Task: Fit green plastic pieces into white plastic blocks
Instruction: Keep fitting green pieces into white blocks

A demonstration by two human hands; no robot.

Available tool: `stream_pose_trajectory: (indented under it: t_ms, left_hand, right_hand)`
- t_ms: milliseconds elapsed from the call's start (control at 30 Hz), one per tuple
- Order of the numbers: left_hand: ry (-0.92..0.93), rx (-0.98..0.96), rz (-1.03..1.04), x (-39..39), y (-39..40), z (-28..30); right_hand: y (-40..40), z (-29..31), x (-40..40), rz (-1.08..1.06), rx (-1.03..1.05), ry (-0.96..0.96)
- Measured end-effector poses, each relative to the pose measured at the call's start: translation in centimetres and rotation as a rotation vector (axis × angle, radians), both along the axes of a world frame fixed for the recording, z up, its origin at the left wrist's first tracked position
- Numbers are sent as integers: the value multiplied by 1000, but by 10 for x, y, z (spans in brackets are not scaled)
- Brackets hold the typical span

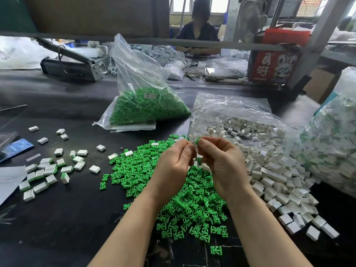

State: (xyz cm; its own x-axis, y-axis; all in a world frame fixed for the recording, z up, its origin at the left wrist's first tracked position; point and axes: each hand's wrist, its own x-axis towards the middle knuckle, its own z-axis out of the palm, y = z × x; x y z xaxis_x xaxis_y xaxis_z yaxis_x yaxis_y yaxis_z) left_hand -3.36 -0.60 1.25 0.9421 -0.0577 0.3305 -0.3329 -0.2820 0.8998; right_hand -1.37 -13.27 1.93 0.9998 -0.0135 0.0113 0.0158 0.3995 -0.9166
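While both hands meet above the desk [77, 218], the left hand [173, 164] pinches a white block [194, 145] in curled fingers and the right hand [221, 160] pinches a green piece [197, 140] against its top. Loose green pieces [185, 201] lie directly beneath; more white blocks [273, 170] spill from a bag at right.

tabletop [57, 218]: black | pieces [185, 205]: bright green | blocks [279, 182]: white | box [273, 62] beyond blocks: red, white characters
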Motion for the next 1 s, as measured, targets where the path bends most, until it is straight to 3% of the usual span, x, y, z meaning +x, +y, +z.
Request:
stream_pose_trajectory:
  t_ms: [233,667,1000]
  left_hand:
    - [-40,-1,52,-2,-2,0]
    - [-80,128,61,1,4,-2]
    - [-145,242,119,3,7,-3]
  right_hand:
    - [7,-2,-3,-72,-19,-71]
    - [-3,-1,0,-2,-258,-232]
    - [3,-4,-3,-66,-231,-212]
